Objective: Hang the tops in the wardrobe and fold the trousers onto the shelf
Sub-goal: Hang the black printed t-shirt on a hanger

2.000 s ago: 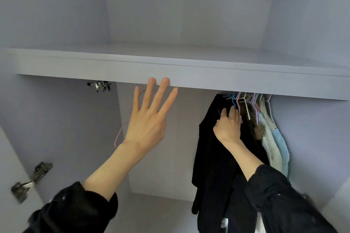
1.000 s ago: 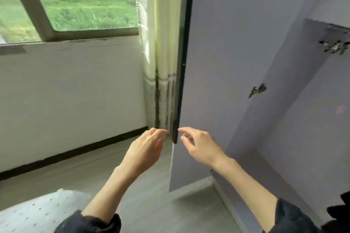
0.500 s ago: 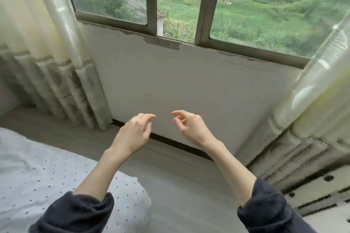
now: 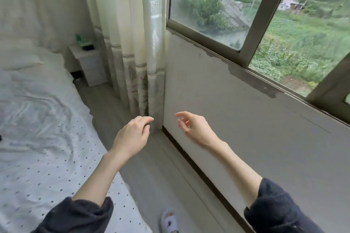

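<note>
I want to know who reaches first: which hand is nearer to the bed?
Left. The left hand hovers just beside the bed; the right hand is farther, toward the wall.

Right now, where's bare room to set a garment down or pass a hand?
Free: the dotted sheet on the bed, and the floor strip between bed and wall. Tight: the nightstand, wedged between bed and curtain, already carries items. Left hand and right hand hold nothing.

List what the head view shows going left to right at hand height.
White dotted bed sheet → left hand → cream patterned curtain → right hand → grey wall below the window.
</note>
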`<state>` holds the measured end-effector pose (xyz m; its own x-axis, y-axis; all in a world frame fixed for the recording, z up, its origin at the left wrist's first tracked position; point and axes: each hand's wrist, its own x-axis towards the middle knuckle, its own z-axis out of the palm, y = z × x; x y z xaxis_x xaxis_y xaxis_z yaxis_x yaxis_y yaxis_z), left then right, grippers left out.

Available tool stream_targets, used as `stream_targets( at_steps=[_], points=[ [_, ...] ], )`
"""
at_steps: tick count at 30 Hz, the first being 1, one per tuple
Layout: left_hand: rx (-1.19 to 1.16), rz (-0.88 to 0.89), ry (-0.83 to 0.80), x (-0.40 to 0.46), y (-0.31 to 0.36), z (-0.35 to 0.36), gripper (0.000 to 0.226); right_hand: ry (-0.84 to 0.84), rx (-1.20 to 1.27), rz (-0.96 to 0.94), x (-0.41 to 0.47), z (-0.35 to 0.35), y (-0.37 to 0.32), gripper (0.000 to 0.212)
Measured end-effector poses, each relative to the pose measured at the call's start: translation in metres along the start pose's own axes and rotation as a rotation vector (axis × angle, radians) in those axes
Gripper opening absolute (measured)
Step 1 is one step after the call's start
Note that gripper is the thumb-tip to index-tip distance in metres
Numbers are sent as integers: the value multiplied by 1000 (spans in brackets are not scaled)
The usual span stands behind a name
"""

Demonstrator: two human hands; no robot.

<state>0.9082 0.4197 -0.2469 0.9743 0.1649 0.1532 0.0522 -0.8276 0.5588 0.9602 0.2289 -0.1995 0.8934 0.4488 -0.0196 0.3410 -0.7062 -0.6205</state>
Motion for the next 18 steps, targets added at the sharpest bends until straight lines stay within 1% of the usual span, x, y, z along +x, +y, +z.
stream_targets(
  at_steps=[3, 5, 6, 10, 14, 18],
  points=[
    [-7, -81, 52, 51, -22, -3, 32, -37, -34, -80, 72, -1, -4, 30],
    [-14, -171, 118, 92, -47, -11, 32, -103, -58, -160, 137, 6, -13, 30],
    [-14, -164, 118, 95, -47, -12, 33, -101, -61, -174, 141, 6, -12, 30],
    [-2, -314, 147, 133, -88, -28, 32, -231, -51, -260, 225, 26, -32, 30],
    [40, -458, 182, 159, -137, -45, 32, -348, -41, -378, 304, 61, -61, 31],
    [29, -572, 235, 184, -186, -56, 31, -474, -58, -499, 371, 102, -90, 31]
  ],
)
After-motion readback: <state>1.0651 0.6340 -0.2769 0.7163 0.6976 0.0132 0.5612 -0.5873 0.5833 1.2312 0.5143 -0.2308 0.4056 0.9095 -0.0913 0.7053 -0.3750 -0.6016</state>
